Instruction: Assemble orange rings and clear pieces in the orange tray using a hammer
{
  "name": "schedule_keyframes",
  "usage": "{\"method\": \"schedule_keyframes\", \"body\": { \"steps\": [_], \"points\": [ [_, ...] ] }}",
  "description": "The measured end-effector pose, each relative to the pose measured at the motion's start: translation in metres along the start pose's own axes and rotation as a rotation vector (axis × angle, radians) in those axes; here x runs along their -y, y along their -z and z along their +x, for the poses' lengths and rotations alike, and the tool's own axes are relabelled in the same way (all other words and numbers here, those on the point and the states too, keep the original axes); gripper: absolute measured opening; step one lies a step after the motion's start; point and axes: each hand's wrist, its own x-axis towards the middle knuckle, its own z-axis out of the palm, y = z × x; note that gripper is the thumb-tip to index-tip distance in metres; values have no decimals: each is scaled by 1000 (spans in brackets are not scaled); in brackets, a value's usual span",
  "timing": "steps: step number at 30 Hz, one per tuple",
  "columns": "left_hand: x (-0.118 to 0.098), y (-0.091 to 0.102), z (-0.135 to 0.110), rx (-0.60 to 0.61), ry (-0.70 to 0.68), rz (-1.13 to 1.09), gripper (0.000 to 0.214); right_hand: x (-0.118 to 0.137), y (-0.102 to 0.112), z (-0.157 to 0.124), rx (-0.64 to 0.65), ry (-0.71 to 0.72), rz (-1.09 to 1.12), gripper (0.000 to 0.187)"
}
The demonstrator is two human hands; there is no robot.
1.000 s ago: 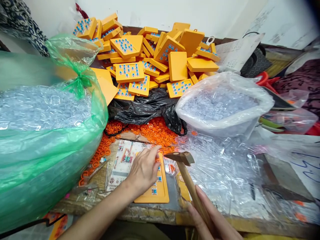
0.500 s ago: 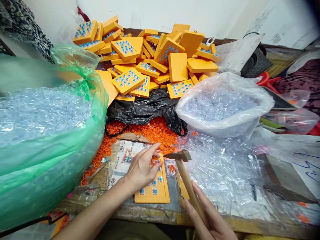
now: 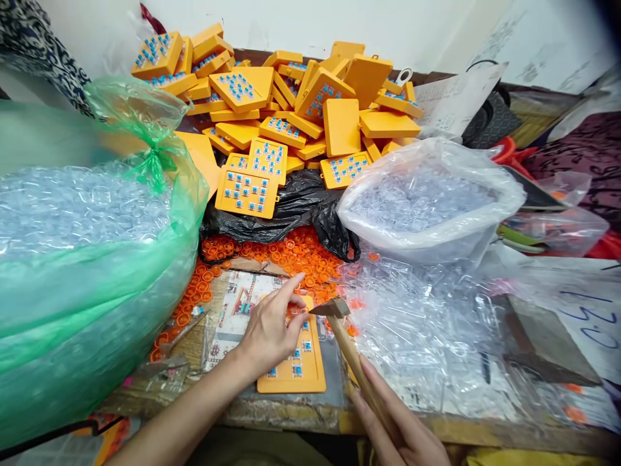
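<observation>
My right hand [image 3: 400,424] is wrapped round the wooden handle of a hammer [image 3: 356,362]. Its metal head hovers by the right edge of a yellow plastic panel [image 3: 310,378], which lies flat on the bench with several small blue switches [image 3: 297,370] set in it. Over the panel's upper left part is my left hand [image 3: 272,320], thumb and a finger drawn close together and the index finger pointing away. Whatever small thing sits between those fingertips is hidden. The hand also covers some of the panel's switches.
Similar yellow panels [image 3: 342,126] are heaped at the back above a black plastic bag [image 3: 291,197]. Orange rings [image 3: 310,259] spread before it. A green bag [image 3: 160,278] of clear parts stands left, a white bag [image 3: 427,243] right. Clear plastic pieces [image 3: 427,336] cover the bench's right side.
One yellow panel has slid down the front of the heap onto the black bag. The hammer head has moved slightly left, nearer my left hand. The view has shifted a little.
</observation>
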Motion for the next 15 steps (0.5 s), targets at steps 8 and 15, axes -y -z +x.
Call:
{"method": "schedule_keyframes", "body": {
  "steps": [8, 15],
  "points": [
    [5, 1, -2, 41, -232, 124, 60, 2, -4, 3, -28, -23, 50, 48],
    [1, 4, 2, 56, -51, 27, 68, 2, 0, 0, -36, -2, 58, 51]
  ]
}}
